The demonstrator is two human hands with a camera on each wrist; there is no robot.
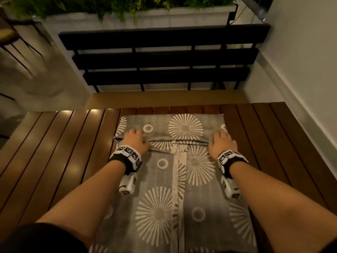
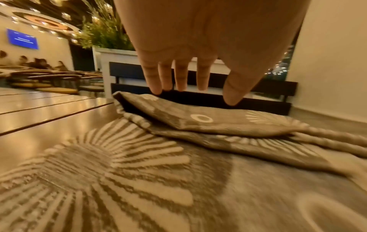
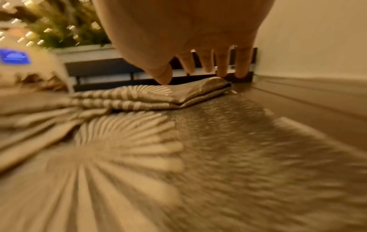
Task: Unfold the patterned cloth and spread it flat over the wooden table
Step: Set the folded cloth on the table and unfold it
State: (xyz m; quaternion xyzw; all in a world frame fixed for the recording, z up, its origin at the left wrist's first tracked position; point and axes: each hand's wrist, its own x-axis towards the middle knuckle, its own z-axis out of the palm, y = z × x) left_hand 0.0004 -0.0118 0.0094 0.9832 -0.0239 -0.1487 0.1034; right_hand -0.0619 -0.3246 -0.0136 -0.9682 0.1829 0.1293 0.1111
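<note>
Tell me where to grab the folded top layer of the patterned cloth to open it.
Take the folded flap at its two near corners, coming from above and the near side. The left hand and right hand hover there, and the layers gape open at the left corner, so fingers can probably slip under.

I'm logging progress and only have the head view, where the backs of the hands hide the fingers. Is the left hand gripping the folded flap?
Observer: No. The left hand has straight fingers, tips just at the flap's edge on the patterned cloth.
Operator: And the right?
Observer: The right hand is the same: straight fingers, thumb tip on the flap.
Operator: Is the flap one layer?
Observer: No, stacked layers show at its corner.
</note>
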